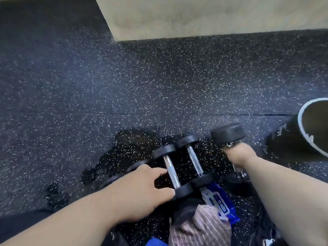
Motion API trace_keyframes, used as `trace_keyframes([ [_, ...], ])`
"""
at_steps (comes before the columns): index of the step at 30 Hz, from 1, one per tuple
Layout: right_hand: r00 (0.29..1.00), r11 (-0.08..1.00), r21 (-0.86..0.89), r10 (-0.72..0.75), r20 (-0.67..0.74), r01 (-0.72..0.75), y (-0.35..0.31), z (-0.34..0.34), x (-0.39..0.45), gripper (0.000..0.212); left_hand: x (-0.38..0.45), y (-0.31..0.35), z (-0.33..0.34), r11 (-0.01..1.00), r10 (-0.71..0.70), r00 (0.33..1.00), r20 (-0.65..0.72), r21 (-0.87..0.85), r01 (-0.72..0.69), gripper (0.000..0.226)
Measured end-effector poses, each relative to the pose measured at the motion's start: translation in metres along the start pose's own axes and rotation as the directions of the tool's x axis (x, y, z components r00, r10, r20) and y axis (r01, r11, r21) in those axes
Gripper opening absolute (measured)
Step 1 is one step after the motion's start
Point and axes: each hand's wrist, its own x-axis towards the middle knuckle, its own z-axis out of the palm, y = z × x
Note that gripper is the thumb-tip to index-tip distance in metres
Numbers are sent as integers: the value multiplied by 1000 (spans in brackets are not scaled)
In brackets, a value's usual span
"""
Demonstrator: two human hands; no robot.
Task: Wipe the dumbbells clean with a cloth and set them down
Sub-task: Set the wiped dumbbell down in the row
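Observation:
Several black rubber-headed dumbbells with chrome handles lie on the speckled dark floor [159, 77]. My right hand [239, 155] grips the handle of the largest, hex-headed dumbbell [228, 133] at the right. Two smaller dumbbells lie side by side in the middle, one [171, 172] to the left of the other [194, 160]. My left hand [142, 189] reaches over with its fingers spread, fingertip and thumb close to the left one's handle and near head. Under that hand another dumbbell [136, 166] is mostly hidden. A striped pinkish cloth [198, 226] lies bunched near me.
A blue wipes packet [220, 203] lies beside the cloth. A dark round container with a white rim [301, 128] stands at the right edge. A beige block or wall base [213, 16] runs along the far side. The floor around the dumbbells looks wet and darker.

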Motion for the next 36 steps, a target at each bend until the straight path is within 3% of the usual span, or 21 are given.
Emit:
trace_keyframes([
  [5,999,996,-91,-5,44,9,-11,25,41,32,20,2,-10,999,-49,999,18,3,49,75],
  [10,984,989,-141,-16,175,41,-16,51,65,29,41,9,-14,999,-26,1000,-15,-39,26,68],
  [15,968,987,-157,75,239,-37,-22,51,70,35,49,11,-13,998,-19,1000,1,-53,19,74],
  [19,975,986,-135,124,186,-100,-25,48,67,56,50,16,-13,999,-7,1000,-12,-52,7,74],
  [21,987,996,-48,79,140,-72,-31,40,54,54,49,21,-11,998,13,1000,-24,-60,-14,74],
  [23,995,985,163,37,90,-51,-32,35,47,43,46,24,-8,998,36,998,-48,-55,-39,74],
  [26,994,931,364,-15,109,-26,-27,23,40,39,43,29,-4,997,73,992,-99,-17,-75,74],
  [30,988,670,727,70,137,-148,-10,-9,11,32,35,41,6,994,106,987,-120,29,-103,74],
  [36,991,431,893,56,118,-131,32,-79,-36,45,18,67,22,986,165,974,-154,48,-160,68],
])
